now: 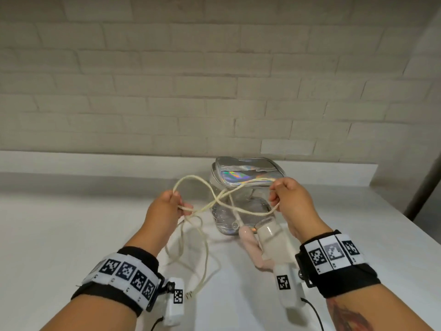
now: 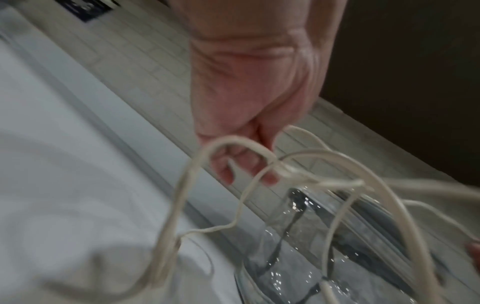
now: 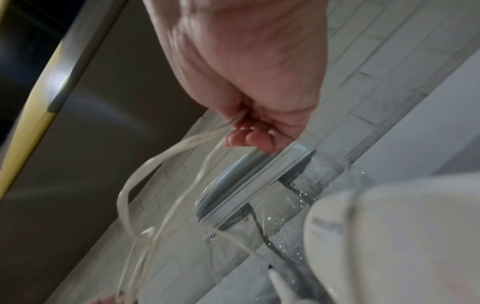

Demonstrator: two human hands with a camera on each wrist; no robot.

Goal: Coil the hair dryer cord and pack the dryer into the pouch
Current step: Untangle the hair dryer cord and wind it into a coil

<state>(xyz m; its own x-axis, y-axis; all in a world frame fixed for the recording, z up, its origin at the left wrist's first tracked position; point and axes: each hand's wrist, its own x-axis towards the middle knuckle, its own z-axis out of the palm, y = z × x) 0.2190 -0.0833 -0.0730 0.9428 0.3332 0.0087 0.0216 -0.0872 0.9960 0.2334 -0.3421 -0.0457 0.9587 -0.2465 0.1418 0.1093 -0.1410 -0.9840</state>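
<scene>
A cream cord (image 1: pixel 216 202) is stretched in a crossed loop between both hands above the white counter. My left hand (image 1: pixel 172 202) pinches one end of the loop (image 2: pixel 233 144); my right hand (image 1: pixel 278 192) grips the other end (image 3: pixel 228 125). The rest of the cord trails down to the counter, with its plug (image 1: pixel 189 295) lying near my left wrist. The hair dryer (image 1: pixel 269 235), white with a pink handle, lies on the counter under my right forearm. The clear pouch (image 1: pixel 248 180) with a holographic lid stands behind the hands, close to the wall.
A white brick wall (image 1: pixel 214 80) rises behind the counter (image 1: pixel 71 223). The counter's right edge (image 1: pixel 417 237) runs diagonally near my right arm. A dark upright surface shows at the far right.
</scene>
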